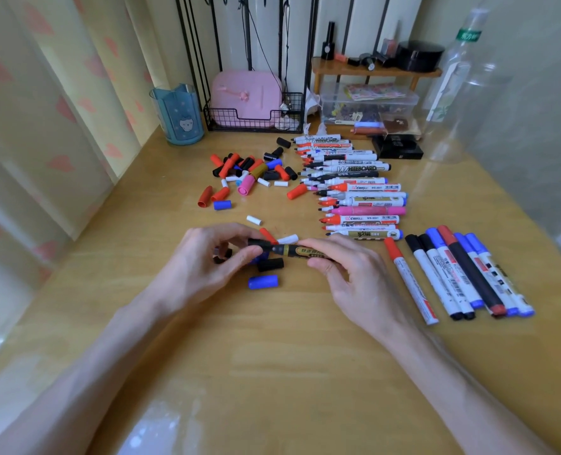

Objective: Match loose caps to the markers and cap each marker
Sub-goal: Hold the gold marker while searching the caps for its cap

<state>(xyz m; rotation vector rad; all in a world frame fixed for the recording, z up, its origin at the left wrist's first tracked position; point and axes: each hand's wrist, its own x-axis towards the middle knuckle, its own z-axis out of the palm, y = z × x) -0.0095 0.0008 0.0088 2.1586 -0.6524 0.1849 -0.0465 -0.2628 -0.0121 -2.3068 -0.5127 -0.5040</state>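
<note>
A glossy yellow wooden worktop [272, 356] carries a heap of stubby plastic caps [249, 169] beside a row of uncapped markers [354, 185]. Near its middle, the right hand [348, 274] grips a gold-banded black marker [292, 249] by the barrel. The left hand [213, 257] pinches the black cap [259, 244] at its tip.

Near table [272, 372] is left open; farther reach is blocked by loose caps [252, 170], uncapped markers [361, 187], and capped markers [463, 274] rightward.

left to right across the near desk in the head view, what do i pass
left hand → black and gold marker → right hand → red-capped marker → row of capped markers
</note>
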